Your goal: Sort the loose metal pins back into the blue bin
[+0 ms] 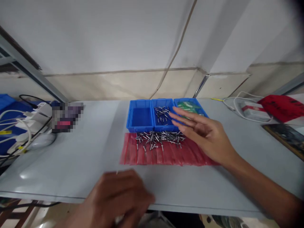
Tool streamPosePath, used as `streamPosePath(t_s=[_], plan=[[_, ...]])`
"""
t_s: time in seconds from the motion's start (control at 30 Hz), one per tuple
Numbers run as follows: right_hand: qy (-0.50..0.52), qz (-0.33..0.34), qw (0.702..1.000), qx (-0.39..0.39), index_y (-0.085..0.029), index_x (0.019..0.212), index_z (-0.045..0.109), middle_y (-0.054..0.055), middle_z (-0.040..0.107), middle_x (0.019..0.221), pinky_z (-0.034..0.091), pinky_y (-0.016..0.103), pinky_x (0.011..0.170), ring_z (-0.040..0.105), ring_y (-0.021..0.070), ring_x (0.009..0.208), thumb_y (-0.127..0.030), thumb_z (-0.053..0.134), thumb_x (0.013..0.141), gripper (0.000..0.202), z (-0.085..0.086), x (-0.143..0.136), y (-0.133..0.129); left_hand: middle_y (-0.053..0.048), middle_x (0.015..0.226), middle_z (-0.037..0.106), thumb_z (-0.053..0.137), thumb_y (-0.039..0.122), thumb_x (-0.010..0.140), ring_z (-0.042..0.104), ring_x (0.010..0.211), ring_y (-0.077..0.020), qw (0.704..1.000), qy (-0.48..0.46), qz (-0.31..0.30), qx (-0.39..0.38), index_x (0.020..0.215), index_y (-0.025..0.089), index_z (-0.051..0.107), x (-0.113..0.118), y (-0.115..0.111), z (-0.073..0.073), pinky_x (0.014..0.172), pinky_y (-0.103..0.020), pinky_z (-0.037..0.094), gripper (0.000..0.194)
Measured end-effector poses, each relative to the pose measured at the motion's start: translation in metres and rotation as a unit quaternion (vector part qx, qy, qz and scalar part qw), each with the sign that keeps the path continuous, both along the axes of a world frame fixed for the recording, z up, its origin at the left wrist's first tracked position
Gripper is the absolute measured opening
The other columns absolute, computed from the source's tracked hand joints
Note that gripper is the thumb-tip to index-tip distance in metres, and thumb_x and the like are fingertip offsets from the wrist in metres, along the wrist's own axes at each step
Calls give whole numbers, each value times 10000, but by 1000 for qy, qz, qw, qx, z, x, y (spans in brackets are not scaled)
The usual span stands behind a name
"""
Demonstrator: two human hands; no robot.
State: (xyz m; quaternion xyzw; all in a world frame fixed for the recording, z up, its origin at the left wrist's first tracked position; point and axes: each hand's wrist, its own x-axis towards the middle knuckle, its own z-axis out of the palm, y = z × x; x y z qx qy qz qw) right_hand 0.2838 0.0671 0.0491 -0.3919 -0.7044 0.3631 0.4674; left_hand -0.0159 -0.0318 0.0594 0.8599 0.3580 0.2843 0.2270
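Observation:
My right hand (209, 136) hovers open, its fingers stretched out over the right end of the rivet pile and in front of the right blue bin. Close to the table's front edge, my left hand (121, 196) is curled closed and blurred; whatever it may hold is hidden. Silver blind rivets (163, 137) lie in a loose heap across a row of overlapping red zip bags (142, 156). More blind rivets (162, 114) are inside the middle blue bin (163, 102). The left blue bin (141, 117) shows its bare bottom. Green-and-white packets (187, 106) partly fill the right blue bin (201, 107).
White chargers and cables (35, 120) crowd the left side, beside a computer mouse (44, 140) and a pixelated dark object (67, 117). At the right are a white cable (237, 101), a red bag (282, 107) and a phone-like dark slab (285, 137). A wall stands behind the table.

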Motion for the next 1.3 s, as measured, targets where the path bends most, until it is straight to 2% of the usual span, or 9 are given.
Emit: streamPosePath(t_s=[0.07,0.17,0.23,0.33,0.63,0.8,1.0,1.13,1.3], plan=[[-112,15,986,119,-248,1275,720,58,783,1181,674,352,832,776,197,1000,-170,608,991,315,-5,2,0,-22,1028,763,591,240,994,708,900,-160,999,-29,17,36,1152,311,706,22,40,18,724,-307,621,208],[-334,49,893,297,-187,1188,754,81,794,1072,664,390,793,772,234,939,-125,581,987,272,-16,2,0,-25,974,760,586,234,1010,707,899,-145,990,-42,49,123,1030,198,721,45,106,27,775,-289,602,141],[-423,64,840,334,-181,1281,713,104,768,1154,653,397,824,751,257,1017,-91,574,976,347,-23,2,1,-59,1064,755,563,245,1020,699,1041,-205,981,19,47,185,1076,169,720,50,141,19,911,-380,602,183],[-452,71,828,324,-186,1325,682,104,730,1206,641,366,839,726,236,1042,-47,565,961,407,-31,2,2,-138,1304,692,555,341,1037,623,1270,-303,966,136,4,218,1258,144,676,48,166,-3,1044,-514,568,319],[-428,50,846,313,-132,1171,738,119,732,1024,644,377,769,729,231,909,-73,513,990,294,-28,-4,3,-198,1400,650,578,357,1029,569,1399,-323,934,148,-25,325,1313,91,642,43,156,-31,1114,-504,561,394],[-284,-26,914,288,-196,1188,747,91,756,1068,631,370,857,733,211,949,-132,564,987,279,-20,-5,1,-155,1354,690,576,294,1030,648,1308,-296,926,148,-5,348,1278,129,647,43,152,-29,1032,-479,610,306],[-89,-14,995,50,-261,1289,684,23,735,949,604,332,768,702,153,808,-227,614,999,300,-5,-3,-2,-106,1210,750,558,179,993,710,1153,-240,914,125,7,386,1171,147,666,43,139,-20,881,-352,619,211],[0,11,998,-58,-241,1119,762,37,772,983,613,307,764,717,149,818,-305,709,949,190,0,-1,-1,-59,1119,767,587,147,952,723,1057,-216,899,122,6,420,1125,165,672,41,138,-18,720,-290,562,194],[64,69,986,-136,-269,1296,713,62,764,1226,651,358,882,766,180,962,-303,806,868,439,5,-5,-5,-44,1041,768,598,168,949,720,975,-197,899,122,25,419,1111,179,672,38,137,-19,657,-280,511,179]])
